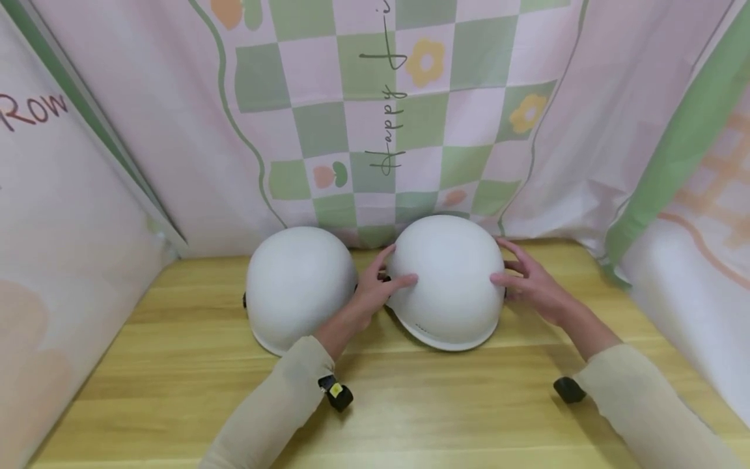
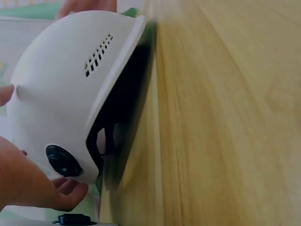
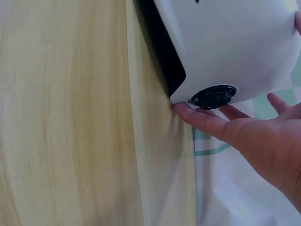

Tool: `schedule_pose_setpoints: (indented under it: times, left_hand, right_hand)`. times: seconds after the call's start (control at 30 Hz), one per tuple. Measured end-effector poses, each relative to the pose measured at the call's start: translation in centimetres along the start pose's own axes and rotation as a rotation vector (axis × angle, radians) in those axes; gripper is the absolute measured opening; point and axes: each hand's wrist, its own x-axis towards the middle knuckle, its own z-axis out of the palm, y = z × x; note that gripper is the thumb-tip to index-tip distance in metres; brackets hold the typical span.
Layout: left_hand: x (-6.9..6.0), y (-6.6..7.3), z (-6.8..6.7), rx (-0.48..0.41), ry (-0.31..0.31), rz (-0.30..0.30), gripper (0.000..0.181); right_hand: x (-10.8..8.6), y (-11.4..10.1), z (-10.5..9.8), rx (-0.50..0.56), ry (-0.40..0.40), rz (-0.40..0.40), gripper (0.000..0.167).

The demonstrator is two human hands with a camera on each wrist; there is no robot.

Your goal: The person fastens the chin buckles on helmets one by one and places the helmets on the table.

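Observation:
Two white helmets stand side by side near the back of the wooden table. Both hands hold the right helmet [image 1: 448,280] by its sides. The left hand [image 1: 375,286] has its thumb on the shell and its fingers curled at the lower edge, beside a black round fitting [image 2: 64,160]. On the other side the right hand [image 1: 533,286] grips with its thumb on the shell; its fingertips sit under the rim by another black fitting [image 3: 214,97]. In the left wrist view the front rim of this helmet [image 2: 70,84] is tilted off the tabletop.
The left helmet [image 1: 301,286] stands close beside the left hand and forearm. A checked curtain [image 1: 375,130] hangs behind the wooden table [image 1: 445,417], with more fabric at the left and right. Each wrist carries a small black device.

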Motion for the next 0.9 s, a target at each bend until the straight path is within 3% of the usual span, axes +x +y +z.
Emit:
schedule_pose_setpoints:
  times: [0.4, 0.63, 0.9]
  left_hand:
    - [-0.4, 0.9, -0.2, -0.039, 0.075, 0.082, 0.064]
    - [-0.8, 1.7, -0.7, -0.078, 0.102, 0.1, 0.052]
    - [-1.2, 2.2, -0.9, -0.124, 0.117, 0.143, 0.053]
  right_hand:
    - [-0.4, 0.6, -0.2, 0.097, -0.052, -0.031, 0.057]
    - [-0.7, 1.4, -0.6, 0.135, -0.073, -0.068, 0.052]
    - [-0.8, 2.0, -1.0, 0.283, -0.123, -0.105, 0.046]
